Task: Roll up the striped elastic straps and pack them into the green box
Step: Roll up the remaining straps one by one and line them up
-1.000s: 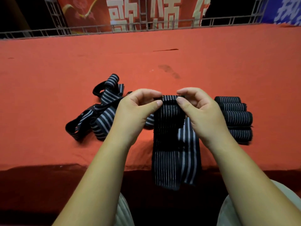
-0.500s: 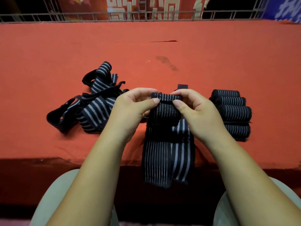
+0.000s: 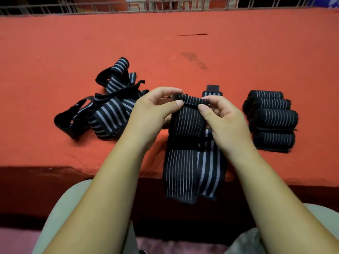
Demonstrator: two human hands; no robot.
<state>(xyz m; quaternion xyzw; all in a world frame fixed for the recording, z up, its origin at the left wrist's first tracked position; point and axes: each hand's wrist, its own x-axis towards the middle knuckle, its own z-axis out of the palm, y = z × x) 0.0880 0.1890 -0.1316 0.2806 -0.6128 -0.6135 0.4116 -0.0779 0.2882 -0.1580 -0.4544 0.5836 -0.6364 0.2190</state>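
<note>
Black white-striped straps [image 3: 185, 143], red tablecloth [image 3: 165, 43]

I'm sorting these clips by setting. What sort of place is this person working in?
Probably a stage or event space rather than a workshop: the work surface is covered in red felt-like cloth, a metal railing runs along its far edge, and a banner with large pale lettering hangs behind.

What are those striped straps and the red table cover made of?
The held strap looks like woven elastic fabric, matte black with pale stripes, draping limply over the edge. The red cover seems dull, felt-like cloth, stained.
</note>
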